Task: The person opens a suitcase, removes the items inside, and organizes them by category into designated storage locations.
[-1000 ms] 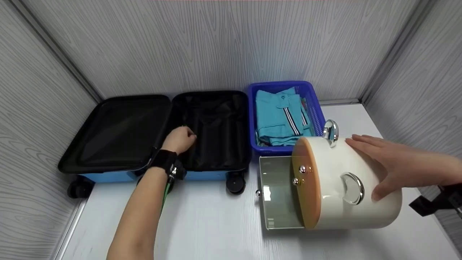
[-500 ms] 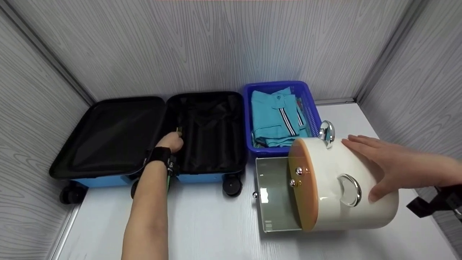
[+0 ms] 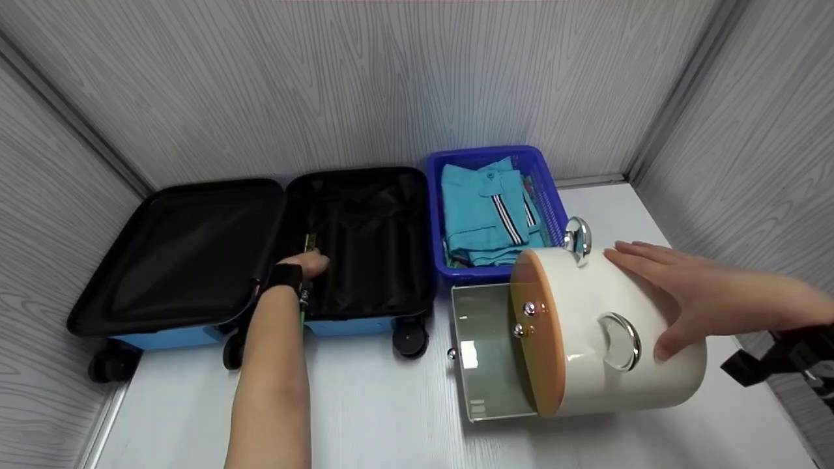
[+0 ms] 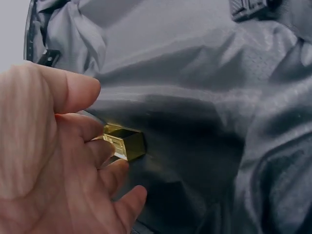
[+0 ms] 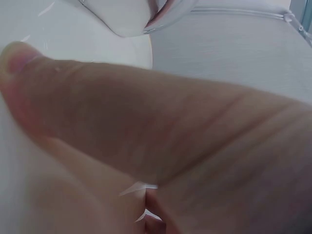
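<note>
My left hand (image 3: 307,263) reaches down into the right half of the open suitcase (image 3: 381,247). A small gold box (image 4: 127,144) lies on the suitcase's dark lining (image 4: 195,146), right at my left fingertips. The left thumb stands apart from it, and the fingers bend loosely beside it. My right hand (image 3: 690,296) rests with spread fingers on a cream, barrel-shaped container (image 3: 606,391). The container has chrome handles, an orange front (image 3: 544,352) with silver knobs, and a see-through drawer (image 3: 488,378) pulled out to the left. In the right wrist view my thumb (image 5: 97,97) fills the middle.
The suitcase's other half (image 3: 189,260) lies flat on the left, with black wheels (image 3: 410,337) along the near side. Behind the container stands a blue basket (image 3: 438,215) of folded turquoise clothes (image 3: 482,208). Wood-patterned walls (image 3: 365,85) surround the white table (image 3: 371,410).
My left hand has moved slightly left and toward me inside the suitcase, and the gold box has come into sight beyond it. My right hand stays on the container. The head view has shifted slightly.
</note>
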A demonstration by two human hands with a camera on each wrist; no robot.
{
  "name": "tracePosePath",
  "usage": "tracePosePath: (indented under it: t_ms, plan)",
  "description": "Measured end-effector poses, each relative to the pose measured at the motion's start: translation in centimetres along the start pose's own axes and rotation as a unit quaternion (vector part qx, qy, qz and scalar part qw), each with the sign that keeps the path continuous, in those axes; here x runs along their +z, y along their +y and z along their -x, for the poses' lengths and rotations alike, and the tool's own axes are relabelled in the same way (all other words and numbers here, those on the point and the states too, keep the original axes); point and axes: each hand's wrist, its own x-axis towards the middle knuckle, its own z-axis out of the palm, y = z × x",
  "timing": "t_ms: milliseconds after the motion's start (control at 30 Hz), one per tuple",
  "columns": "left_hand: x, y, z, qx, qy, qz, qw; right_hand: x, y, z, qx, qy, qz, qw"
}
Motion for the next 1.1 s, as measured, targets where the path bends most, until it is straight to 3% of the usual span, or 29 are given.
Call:
tracePosePath:
  t_ms: [67,233,367,600,833,1100]
  plan:
    - [0.1,0.0,0.2,-0.006,-0.001,-0.003,1.0,-0.1,-0.1,0.0,-0.001,0.001,-0.002,1.0]
    - [-0.2,0.8,0.5,-0.005,0.019,-0.093,0.9954,-0.3,-0.2,0.1,0.001,0.002,0.003,1.0]
    - [-0.9,1.9,1.0,-0.007,0.012,-0.138,0.9903,-0.4,-0.2,0.1,0.006,0.001,0.008,1.0]
    - [-0.7,2.0,1.9,0.009,0.049,-0.128,0.9906,-0.4,-0.2,0.0,-0.004,0.005,0.008,1.0]
    - [-0.1,0.0,1.0,0.008,0.024,-0.12,0.9925,-0.4,-0.5,-0.4,0.007,-0.002,0.011,1.0]
    - [0.1,-1.7,0.5,-0.041,0.036,-0.122,0.991,-0.5,-0.5,-0.6,0.0,-0.003,0.013,1.0]
